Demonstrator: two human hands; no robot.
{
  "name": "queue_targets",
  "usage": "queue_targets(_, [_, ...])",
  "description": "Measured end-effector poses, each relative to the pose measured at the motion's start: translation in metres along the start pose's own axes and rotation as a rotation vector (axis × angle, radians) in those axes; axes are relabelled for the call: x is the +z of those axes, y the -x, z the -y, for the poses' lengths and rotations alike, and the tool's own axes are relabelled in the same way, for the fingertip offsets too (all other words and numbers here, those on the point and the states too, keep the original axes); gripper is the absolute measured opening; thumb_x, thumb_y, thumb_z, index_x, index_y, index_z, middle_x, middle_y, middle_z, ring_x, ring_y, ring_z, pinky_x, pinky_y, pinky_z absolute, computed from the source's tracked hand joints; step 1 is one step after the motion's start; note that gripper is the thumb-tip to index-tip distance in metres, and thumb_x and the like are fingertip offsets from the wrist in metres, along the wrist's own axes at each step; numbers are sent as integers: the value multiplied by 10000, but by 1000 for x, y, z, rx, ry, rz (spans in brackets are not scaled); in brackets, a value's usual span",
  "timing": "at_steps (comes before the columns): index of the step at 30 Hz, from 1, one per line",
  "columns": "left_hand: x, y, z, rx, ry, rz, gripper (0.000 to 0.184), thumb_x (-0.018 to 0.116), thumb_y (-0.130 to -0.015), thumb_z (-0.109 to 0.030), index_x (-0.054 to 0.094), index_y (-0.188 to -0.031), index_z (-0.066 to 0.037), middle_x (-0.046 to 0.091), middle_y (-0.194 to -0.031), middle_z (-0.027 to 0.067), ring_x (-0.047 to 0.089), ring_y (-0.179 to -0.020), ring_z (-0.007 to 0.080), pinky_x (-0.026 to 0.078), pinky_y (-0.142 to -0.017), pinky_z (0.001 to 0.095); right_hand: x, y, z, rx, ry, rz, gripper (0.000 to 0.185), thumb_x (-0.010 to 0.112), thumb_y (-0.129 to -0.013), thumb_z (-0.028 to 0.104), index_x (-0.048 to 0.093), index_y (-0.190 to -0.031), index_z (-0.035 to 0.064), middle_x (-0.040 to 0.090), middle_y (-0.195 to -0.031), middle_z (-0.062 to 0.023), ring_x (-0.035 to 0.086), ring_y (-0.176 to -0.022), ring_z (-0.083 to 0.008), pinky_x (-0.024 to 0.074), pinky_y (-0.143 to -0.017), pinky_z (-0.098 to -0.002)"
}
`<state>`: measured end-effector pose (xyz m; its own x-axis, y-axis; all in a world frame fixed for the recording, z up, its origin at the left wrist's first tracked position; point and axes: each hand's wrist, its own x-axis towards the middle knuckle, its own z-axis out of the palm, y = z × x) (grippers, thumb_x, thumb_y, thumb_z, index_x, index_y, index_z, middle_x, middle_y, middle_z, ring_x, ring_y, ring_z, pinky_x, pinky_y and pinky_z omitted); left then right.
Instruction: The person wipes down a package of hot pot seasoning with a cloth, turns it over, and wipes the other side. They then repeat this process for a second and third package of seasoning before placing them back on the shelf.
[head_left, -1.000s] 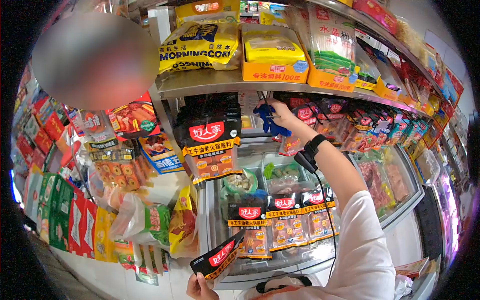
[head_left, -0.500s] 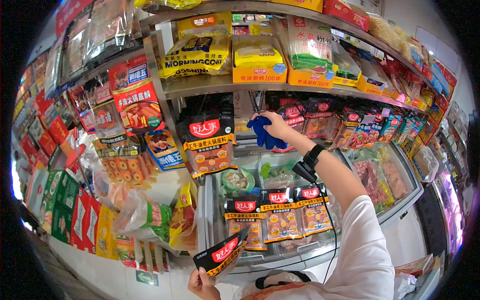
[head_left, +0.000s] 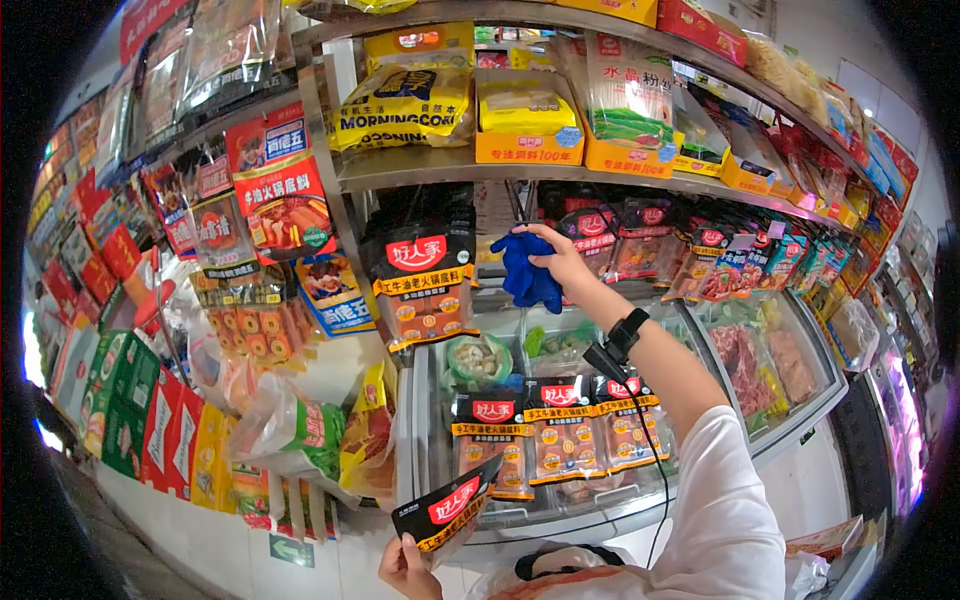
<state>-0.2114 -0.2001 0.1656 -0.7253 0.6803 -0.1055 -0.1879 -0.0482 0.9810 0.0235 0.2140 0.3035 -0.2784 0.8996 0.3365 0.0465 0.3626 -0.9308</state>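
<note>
My right hand (head_left: 555, 255), stretched out under the metal shelf, pinches a bunched dark-blue cloth (head_left: 530, 275) with finger-like lobes. It hangs in front of the pegs, just right of black-and-orange hot pot base packets (head_left: 418, 290) hanging on a hook. Low in the view, my left hand (head_left: 408, 570) is closed on the lower left edge of a hot pot base packet (head_left: 455, 510), tilted with its red label up. Three matching packets (head_left: 565, 430) lie side by side on the freezer's glass top, between my hands.
The metal shelf (head_left: 410, 175) above holds yellow bags and boxed noodles. The freezer (head_left: 560, 520) stands before me with frozen food under glass. More packets (head_left: 640, 240) hang to the right. Stacked boxes (head_left: 120, 400) and bags fill the left. A black cable runs down from my right wrist.
My right hand has drawn the blue cloth slightly down and to the right, away from the pegs. My left hand still holds its packet, and the view has shifted a little.
</note>
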Motion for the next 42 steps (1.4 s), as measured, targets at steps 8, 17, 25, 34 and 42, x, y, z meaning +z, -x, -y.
queue_targets(8, [1,-12,15,-14,14,16,249,589,-957,-156,538,-727,-76,483,-663,-49,400,-557,34,316,-474,201,-10,5,4,-410,711,60,664,508,-759,-157,523,-1356,133,581,-1164,-149,592,-1060,-306,479,-929,-373])
queue_targets(17, [27,-28,7,21,16,33,225,579,-959,-132,559,-752,-45,478,-642,-41,406,-554,45,324,-486,208,-10,20,-11,-663,1142,-57,729,526,-742,-110,456,-1415,162,516,-1196,-184,525,-1066,-362,473,-915,-416])
queue_targets(25, [42,-56,12,9,-36,142,207,607,-935,-149,641,-866,43,618,-793,34,534,-714,90,432,-626,258,-21,174,-62,-406,1063,443,743,594,-694,-35,488,-1399,177,536,-1229,-166,540,-1115,-328,466,-926,-409])
queue_targets(34, [120,-100,-35,206,8,407,160,663,-909,-108,660,-895,51,571,-763,-44,458,-687,30,371,-596,207,-74,407,-82,2,1027,-89,548,583,-733,-39,608,-1261,106,605,-1076,-177,582,-970,-365,486,-836,-408])
queue_targets(42, [195,-105,-57,162,137,620,141,580,-953,-77,661,-979,36,667,-935,28,574,-825,61,452,-763,223,-173,524,-121,492,1241,-651,675,463,-698,-157,566,-1304,122,488,-1274,-208,478,-1161,-401,403,-1006,-434])
